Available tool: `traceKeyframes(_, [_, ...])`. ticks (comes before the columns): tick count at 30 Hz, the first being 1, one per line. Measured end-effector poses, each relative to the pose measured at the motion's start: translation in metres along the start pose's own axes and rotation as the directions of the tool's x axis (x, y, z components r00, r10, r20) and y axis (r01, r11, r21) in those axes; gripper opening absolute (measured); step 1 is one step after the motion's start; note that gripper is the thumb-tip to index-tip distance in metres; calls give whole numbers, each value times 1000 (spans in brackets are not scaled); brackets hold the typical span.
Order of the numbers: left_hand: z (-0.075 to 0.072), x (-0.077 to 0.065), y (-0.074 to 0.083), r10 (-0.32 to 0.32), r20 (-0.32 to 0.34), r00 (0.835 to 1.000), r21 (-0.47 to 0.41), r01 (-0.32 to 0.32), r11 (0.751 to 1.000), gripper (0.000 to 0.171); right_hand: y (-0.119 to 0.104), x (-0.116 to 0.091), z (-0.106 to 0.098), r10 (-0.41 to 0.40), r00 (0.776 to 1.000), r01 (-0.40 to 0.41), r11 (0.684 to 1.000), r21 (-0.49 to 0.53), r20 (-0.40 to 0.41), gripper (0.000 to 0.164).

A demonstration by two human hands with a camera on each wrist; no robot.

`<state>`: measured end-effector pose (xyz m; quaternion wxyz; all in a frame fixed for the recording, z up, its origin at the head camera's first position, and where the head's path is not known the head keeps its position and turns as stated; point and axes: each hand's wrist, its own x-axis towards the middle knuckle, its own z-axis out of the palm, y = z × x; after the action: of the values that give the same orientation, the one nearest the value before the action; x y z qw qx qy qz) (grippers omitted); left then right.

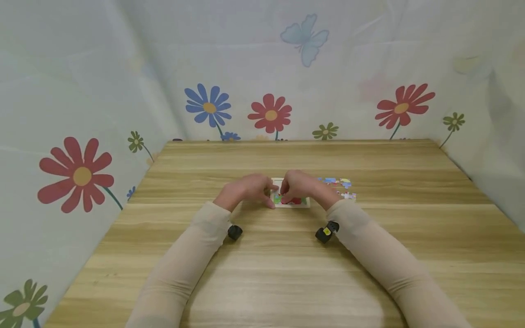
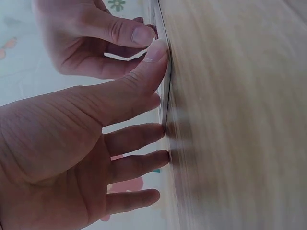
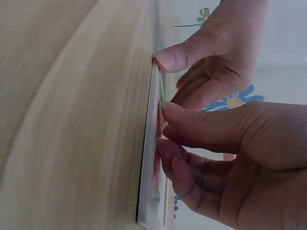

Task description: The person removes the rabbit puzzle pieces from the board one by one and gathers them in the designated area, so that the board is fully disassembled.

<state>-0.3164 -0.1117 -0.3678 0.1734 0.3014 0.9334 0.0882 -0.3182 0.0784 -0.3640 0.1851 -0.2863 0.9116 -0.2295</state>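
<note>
A small framed jigsaw puzzle (image 1: 293, 206) with a pale border and a red and green picture lies flat on the table. At its left edge is my left hand (image 1: 254, 187); the thumb presses the near corner, and the other fingers (image 2: 136, 166) extend loosely, fairly straight. My right hand (image 1: 298, 184) bends over the puzzle from the right. Its thumb (image 3: 175, 109) and curled fingers pinch low against the red and green part, with the puzzle piece between them mostly hidden. In the left wrist view, the right hand (image 2: 103, 43) is just beyond the left thumb.
Several loose jigsaw pieces (image 1: 344, 183) lie right of the frame, partly behind my right wrist. The wood-grain table (image 1: 262, 273) extends around them. A flower-printed cloth (image 1: 348, 68) hangs at the back and sides. Small black cameras (image 1: 235, 233) are strapped to both wrists.
</note>
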Motion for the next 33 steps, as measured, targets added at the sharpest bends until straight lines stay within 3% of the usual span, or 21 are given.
traceKeyframes(6, [0,0,-1,44,-2,999,61,-44,997,63,-5,5,4,61,998,-61,997,-40,-2,15])
traceKeyframes(14, [0,-2,1,35,12,999,87,-36,996,61,-8,4,5,90,996,-90,995,-52,1,19])
traceKeyframes(22, [1,-3,0,8,38,999,64,-10,998,64,-8,5,8,90,996,-90,996,-21,3,16])
traceKeyframes(29, [3,-1,-1,19,30,999,75,-22,997,61,-8,4,8,59,998,-59,998,-31,1,33])
traceKeyframes(33, [3,0,-2,20,29,999,71,-22,997,61,-9,4,8,65,998,-65,998,-15,1,33])
